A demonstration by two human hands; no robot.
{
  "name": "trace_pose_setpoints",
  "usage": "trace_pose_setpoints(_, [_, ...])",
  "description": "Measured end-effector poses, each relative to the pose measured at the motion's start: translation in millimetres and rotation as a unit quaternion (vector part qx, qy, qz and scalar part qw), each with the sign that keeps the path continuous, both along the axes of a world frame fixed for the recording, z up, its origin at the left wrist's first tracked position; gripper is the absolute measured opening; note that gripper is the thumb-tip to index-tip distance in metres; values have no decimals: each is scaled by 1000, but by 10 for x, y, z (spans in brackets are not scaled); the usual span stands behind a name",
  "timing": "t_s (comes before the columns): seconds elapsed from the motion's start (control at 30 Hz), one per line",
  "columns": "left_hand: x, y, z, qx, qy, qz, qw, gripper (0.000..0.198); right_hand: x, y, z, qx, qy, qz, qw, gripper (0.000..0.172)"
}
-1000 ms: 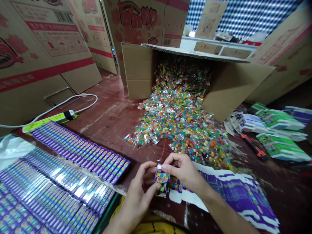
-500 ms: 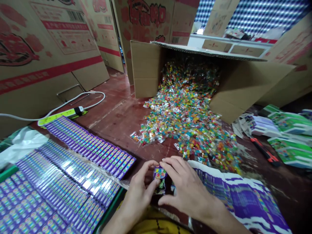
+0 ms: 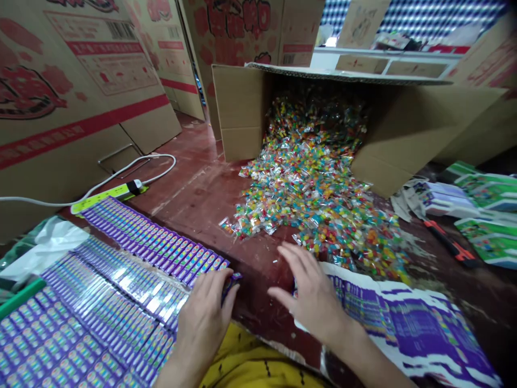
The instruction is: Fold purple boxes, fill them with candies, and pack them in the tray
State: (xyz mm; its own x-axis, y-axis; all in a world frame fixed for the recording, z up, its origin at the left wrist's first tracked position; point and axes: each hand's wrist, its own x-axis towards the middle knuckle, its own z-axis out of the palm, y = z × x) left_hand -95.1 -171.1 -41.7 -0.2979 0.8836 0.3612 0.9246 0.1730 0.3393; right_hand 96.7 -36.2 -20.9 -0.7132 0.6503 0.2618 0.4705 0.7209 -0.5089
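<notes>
My left hand (image 3: 205, 312) is closed around a small purple candy box (image 3: 234, 278), at the near end of a row of matching purple boxes (image 3: 157, 237). Most of the held box is hidden behind my fingers. Fingers apart and holding nothing, my right hand (image 3: 309, 291) hovers over the red-brown table, beside a stack of flat purple cartons (image 3: 407, 318). Beyond it spreads a heap of small clear bags of colourful candy (image 3: 307, 183), spilling from a cardboard box (image 3: 238, 113) lying on its side.
More purple boxes fill a green-edged tray (image 3: 24, 299) at left. A yellow-green power strip (image 3: 107, 196) with a white cable lies behind the row. At right are a red-and-black tool (image 3: 452, 245) and green printed cartons (image 3: 490, 237). Large printed cardboard boxes (image 3: 92, 70) stand behind.
My left hand has moved left with the purple box, from in front of me to the row's end. My right hand has come away from that box and opened.
</notes>
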Motion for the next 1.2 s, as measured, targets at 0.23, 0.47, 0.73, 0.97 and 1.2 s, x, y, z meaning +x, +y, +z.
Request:
trace_pose_setpoints(0.23, [-88,154,-103,15,115,14,993,22,450,294,-35,21,-17,-80,996,48])
trace_pose_setpoints(0.47, [-146,198,-107,-6,158,51,986,30,793,448,-149,47,-27,-129,990,38])
trace_pose_setpoints(0.73, [274,250,-72,24,57,-39,997,60,720,413,-130,13,-144,-77,986,26])
trace_pose_setpoints(0.97, [847,574,-272,-121,-51,-117,984,80,482,441,-242,12,-146,-65,987,27])
trace_pose_setpoints(1.2, [781,500,-38,-73,-348,-108,928,32,581,468,110,-268,64,-49,960,18])
